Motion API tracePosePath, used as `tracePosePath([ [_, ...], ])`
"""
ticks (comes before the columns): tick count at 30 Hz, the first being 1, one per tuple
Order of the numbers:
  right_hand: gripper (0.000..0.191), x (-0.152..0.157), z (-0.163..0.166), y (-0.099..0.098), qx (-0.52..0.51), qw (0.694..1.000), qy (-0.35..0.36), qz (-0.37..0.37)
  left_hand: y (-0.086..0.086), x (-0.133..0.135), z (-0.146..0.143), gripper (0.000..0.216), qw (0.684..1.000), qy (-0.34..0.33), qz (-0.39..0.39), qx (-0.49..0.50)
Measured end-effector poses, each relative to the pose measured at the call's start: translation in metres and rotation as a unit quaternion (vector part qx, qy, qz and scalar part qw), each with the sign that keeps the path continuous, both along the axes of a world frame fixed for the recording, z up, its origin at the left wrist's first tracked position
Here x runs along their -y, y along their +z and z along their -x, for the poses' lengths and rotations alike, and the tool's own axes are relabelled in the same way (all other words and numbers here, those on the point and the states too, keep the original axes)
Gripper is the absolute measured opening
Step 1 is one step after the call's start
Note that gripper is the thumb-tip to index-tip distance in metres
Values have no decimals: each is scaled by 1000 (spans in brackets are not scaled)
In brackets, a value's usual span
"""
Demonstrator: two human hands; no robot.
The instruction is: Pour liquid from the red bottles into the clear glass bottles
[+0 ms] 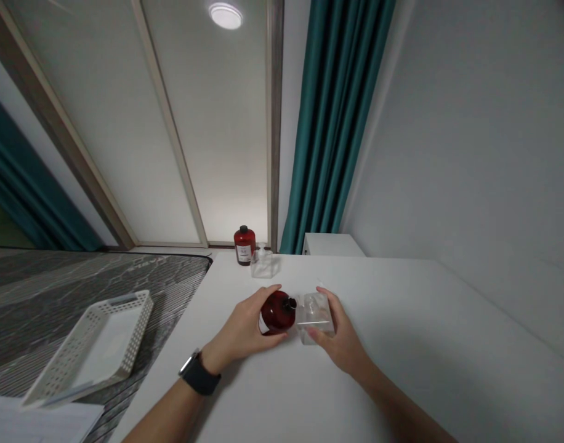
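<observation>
Head cam: L hand [247,323] grips tilted red btl [278,314] over white table [268,394], label [263,325] mostly hidden; R hand [342,341] grips clear container [315,317] just beside btl's mouth [292,303], contents hard to make out. Behind, 2nd red btl [244,237] stands by clear sq. container [261,267].

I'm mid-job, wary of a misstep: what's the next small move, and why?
Probably ease the red bottle slightly closer to the clear container: the left hand holds it tilted, its dark neck beside the container, which the right hand grips.

place: home, apparently | teal curtains [340,123] | pale sliding panels [217,135] | patterned rug-like fabric [171,277]
</observation>
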State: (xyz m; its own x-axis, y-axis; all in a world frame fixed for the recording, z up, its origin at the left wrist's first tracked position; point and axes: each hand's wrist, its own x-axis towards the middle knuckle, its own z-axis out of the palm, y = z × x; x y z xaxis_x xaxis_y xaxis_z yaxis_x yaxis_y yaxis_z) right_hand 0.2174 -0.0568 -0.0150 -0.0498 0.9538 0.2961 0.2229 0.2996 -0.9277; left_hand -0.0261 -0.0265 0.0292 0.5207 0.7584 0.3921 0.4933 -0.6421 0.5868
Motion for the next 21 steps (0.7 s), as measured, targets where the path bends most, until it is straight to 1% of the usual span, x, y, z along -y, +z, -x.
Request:
tracePosePath([
  [2,74,-1,1,1,-16,1000,-9,-9,-3,2,-5,81,998,9,33,43],
  [4,76,-1,2,1,-37,999,-8,-18,-7,4,-11,80,994,24,61,89],
  [9,92,0,4,2,-70,997,-5,-18,-18,12,-30,74,969,55,105,216],
  [13,101,2,7,3,-84,996,3,-14,-27,18,-42,71,948,74,111,288],
  [17,109,3,10,4,-97,995,17,-11,-33,21,-49,70,938,87,108,319],
  [19,112,3,11,3,-99,995,17,-14,-34,20,-50,71,938,91,107,318],
  [21,111,3,10,3,-93,995,8,-19,-33,19,-48,71,941,91,104,310],
])
